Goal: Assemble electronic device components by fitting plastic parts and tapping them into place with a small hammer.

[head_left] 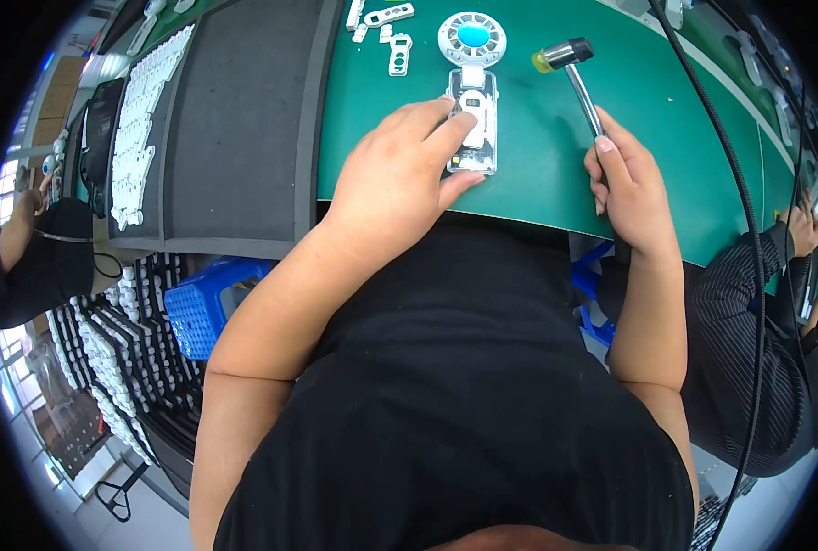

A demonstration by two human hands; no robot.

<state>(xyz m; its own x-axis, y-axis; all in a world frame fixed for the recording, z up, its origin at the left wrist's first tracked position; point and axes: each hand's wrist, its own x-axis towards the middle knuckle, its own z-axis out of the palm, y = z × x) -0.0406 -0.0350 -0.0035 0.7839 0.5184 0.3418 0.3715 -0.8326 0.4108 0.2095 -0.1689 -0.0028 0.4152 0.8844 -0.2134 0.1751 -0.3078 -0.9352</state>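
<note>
A white handheld fan (471, 118) with a round head and a blue centre lies on the green mat, its handle section resting in a clear rectangular holder (488, 158). My left hand (400, 156) is closed on the holder's left side, a finger reaching onto the white handle. Raised at the right, my right hand (625, 179) grips the metal shaft of a small mallet (563, 57). The mallet's head has one dark face and one yellowish face, and it is held apart from the fan. White plastic casings (399, 55) lie beyond my left hand.
A dark tray (244, 119) with a raised edge borders the mat on the left, beside rows of white parts (147, 119). A black cable (717, 119) hangs down at the right. Other people sit on both sides; a blue stool (198, 308) stands below.
</note>
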